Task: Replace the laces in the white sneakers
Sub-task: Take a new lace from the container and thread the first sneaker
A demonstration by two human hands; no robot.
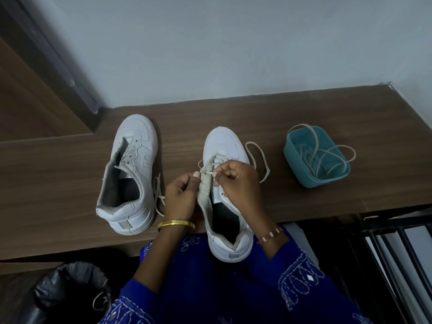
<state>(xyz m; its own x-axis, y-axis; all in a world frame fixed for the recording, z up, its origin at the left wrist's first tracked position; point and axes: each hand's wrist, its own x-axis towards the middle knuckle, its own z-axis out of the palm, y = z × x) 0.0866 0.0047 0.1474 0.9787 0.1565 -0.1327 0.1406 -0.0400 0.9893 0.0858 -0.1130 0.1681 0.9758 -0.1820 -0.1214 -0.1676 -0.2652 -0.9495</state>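
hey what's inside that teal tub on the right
The teal tub holds a tangle of pale laces; one loop hangs over its right rim. Anything beneath the tangle is hidden.

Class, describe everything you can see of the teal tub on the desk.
The teal tub is a small open container with rounded corners, plastic by its look. It stands upright on the brown wooden desk, to the right of both sneakers, touched by neither hand. Pale laces lie coiled inside, with loops hanging over its rim.
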